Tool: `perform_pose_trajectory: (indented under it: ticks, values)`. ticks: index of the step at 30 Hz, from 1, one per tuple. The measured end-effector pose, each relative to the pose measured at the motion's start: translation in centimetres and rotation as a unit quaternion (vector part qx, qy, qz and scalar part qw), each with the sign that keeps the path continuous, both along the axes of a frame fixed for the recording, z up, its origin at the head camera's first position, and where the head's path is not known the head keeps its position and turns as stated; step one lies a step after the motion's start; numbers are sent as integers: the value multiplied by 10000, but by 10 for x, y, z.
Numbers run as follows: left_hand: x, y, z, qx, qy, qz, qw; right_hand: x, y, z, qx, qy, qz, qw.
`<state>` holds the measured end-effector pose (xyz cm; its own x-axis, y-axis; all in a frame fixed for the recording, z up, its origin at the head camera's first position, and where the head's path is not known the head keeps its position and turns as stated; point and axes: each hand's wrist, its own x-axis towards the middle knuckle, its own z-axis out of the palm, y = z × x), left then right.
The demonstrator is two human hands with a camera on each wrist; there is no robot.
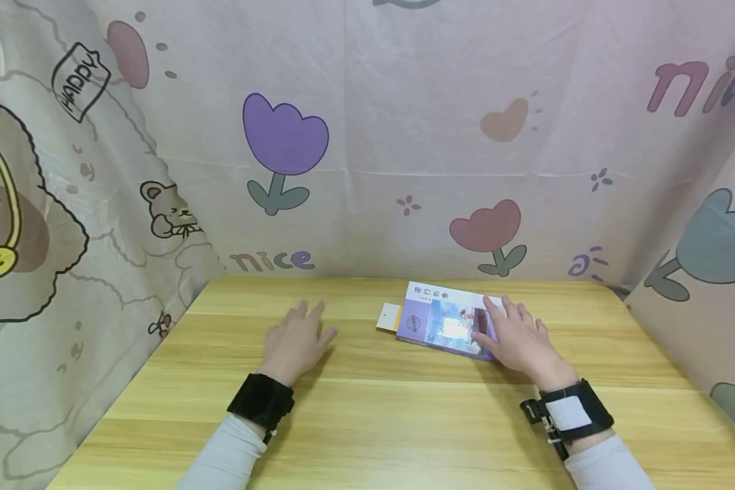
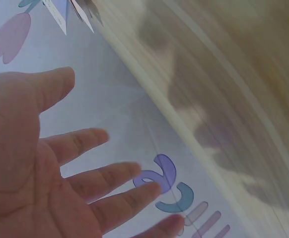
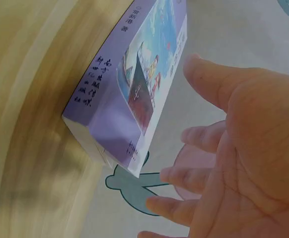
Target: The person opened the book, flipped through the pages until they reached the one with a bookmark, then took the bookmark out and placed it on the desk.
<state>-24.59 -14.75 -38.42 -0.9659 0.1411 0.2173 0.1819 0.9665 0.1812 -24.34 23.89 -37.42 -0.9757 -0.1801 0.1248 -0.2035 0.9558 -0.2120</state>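
Note:
A purple and white book (image 1: 450, 323) lies closed near the back of the table, a picture and dark characters on its cover. From its left end sticks out a white card (image 1: 388, 317) with a yellow strip beside it. My right hand (image 1: 520, 340) is over the book's right end, fingers spread. In the right wrist view, the book (image 3: 149, 74) shows its spine and end, and a gap separates it from the palm. To the book's left, my left hand (image 1: 297, 344) hovers above the table with spread fingers, holding nothing; its palm (image 2: 15, 148) shows in the left wrist view.
The wooden table (image 1: 404, 422) ends at the back against a hanging cloth (image 1: 380, 136) printed with flowers and words. Further patterned cloth (image 1: 110, 238) closes off the left side, and another stretch rises at the right. Each wrist wears a black strap (image 1: 262, 401).

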Motion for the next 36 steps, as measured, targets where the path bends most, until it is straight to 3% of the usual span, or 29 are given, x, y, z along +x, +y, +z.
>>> perform_pose_trajectory:
  ticks: [7,13,21,30,36]
  values:
    - [3,14,-4,-87,348,-347,9988,-11,7,-6,-41,35,329,9994]
    - [8,32,-8,-204,621,-842,9943,-29,12,-8,56,180,542,9984]
    - [15,59,-6,-503,432,-1703,9832,-50,16,-12,167,17,562,9983]
    - [15,79,-13,-628,494,-2092,9746,-60,19,-19,359,61,818,9960]
    - [11,81,-17,-614,470,-2095,9747,-60,17,-18,374,168,1005,9941]
